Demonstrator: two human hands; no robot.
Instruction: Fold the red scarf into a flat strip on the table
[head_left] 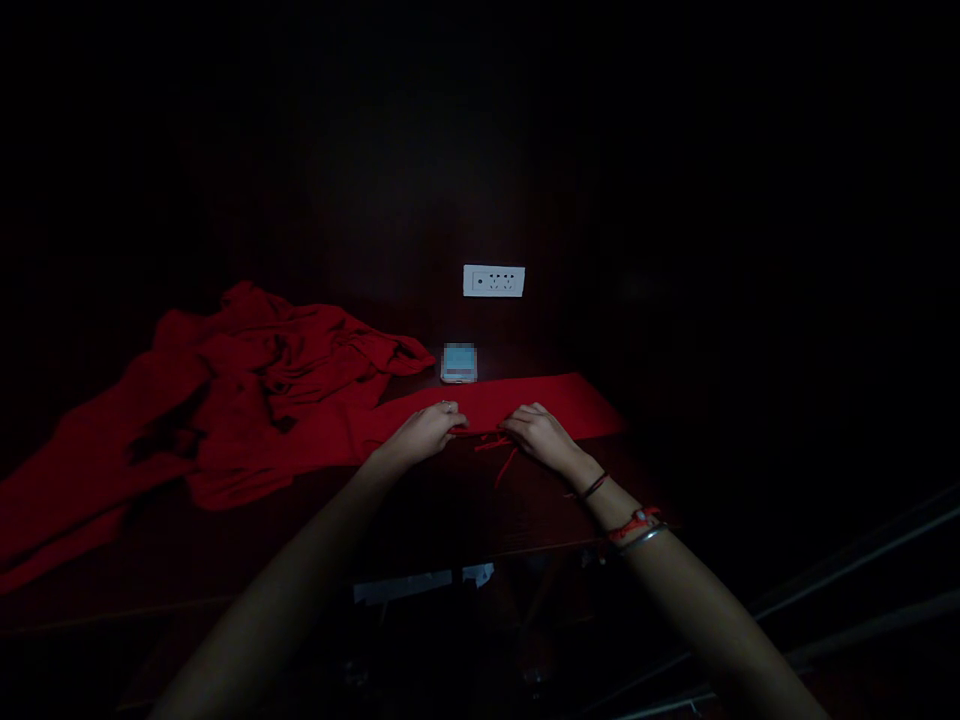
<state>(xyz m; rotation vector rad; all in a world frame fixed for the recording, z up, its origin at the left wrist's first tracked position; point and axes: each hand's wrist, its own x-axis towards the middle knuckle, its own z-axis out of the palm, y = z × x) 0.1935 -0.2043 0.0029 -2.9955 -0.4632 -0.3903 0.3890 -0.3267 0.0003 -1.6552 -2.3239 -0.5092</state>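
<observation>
Cloth (547,400) flat along its near edge, heaped at the left

The red cloth lies on the dark surface (420,510), in front of a small device with a lit screen (460,362). From how it lies, the work seems partway along. A long band is spread flat and fairly smooth toward the right, and that portion looks laid out. Its near edge, where both hands are busy, looks unfinished: loose red strands (508,465) stick out between them, toward the person.

The left hand (429,434) has its grip closed on that edge, thumb and fingers together. The right hand (543,438) is just across from it, its grip also closed on the edge, beside the strands. The 2 hands are near each other but apart; what the hidden fingertips do beneath the fabric I cannot tell.

What seems left is larger than what is laid out. The heap (292,385) at the left is crumpled, with deep folds and a tail running off toward the person's left, and neither hand is on it. It appears joined to the flat band, though the dim light leaves the join unclear. No closed-off edge or completed piece can be made out.
</observation>
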